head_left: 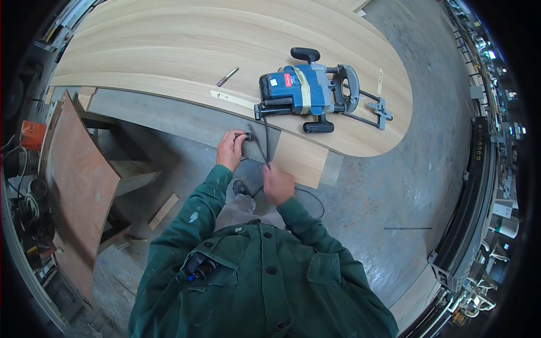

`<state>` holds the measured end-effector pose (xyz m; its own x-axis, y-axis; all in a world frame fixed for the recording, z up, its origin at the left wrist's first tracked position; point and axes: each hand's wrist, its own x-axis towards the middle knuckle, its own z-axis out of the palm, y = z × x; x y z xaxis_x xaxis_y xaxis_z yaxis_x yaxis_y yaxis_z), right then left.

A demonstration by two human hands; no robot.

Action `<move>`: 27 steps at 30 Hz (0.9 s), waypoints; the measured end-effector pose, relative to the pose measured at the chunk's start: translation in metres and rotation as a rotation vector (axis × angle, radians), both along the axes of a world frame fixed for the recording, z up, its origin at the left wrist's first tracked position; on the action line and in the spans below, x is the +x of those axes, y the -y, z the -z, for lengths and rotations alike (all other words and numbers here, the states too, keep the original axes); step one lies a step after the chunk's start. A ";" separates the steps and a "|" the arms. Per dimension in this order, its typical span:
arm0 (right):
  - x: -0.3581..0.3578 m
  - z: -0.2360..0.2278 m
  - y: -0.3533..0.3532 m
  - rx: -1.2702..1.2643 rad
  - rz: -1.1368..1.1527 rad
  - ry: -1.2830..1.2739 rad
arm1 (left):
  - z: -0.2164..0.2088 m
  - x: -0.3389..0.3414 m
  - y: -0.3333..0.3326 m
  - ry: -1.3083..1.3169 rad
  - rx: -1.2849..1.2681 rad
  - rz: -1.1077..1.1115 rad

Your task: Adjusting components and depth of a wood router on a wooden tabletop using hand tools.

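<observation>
right now i am watching the blue electric router (304, 90) lying on its side on the pale curved wooden panel (169, 50). just below the router, at the panel's edge, my left hand (230, 147) is closing its fingers around a small dark plug (243, 136). beside it, my right hand (277, 183) is pinching the black cable (264, 145) running up to the router. a small metal bit (227, 76) is lying left of the router.
</observation>
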<state>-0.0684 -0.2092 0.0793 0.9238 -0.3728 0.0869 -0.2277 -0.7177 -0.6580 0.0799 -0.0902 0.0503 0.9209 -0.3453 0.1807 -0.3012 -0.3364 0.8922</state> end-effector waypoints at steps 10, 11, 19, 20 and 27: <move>-0.007 0.026 -0.003 -0.066 0.016 -0.191 | -0.001 -0.007 0.006 0.061 -0.006 0.049; -0.005 0.026 -0.006 -0.064 0.003 -0.182 | 0.005 -0.006 0.000 0.069 -0.002 0.037; -0.012 0.027 -0.005 0.064 0.026 -0.028 | 0.014 -0.011 0.005 0.093 0.015 0.062; -0.012 0.049 0.000 -0.049 0.051 -0.316 | 0.014 -0.010 0.010 0.151 0.012 0.081; -0.001 -0.022 -0.012 0.174 -0.023 0.163 | 0.019 -0.007 -0.002 0.041 0.028 0.003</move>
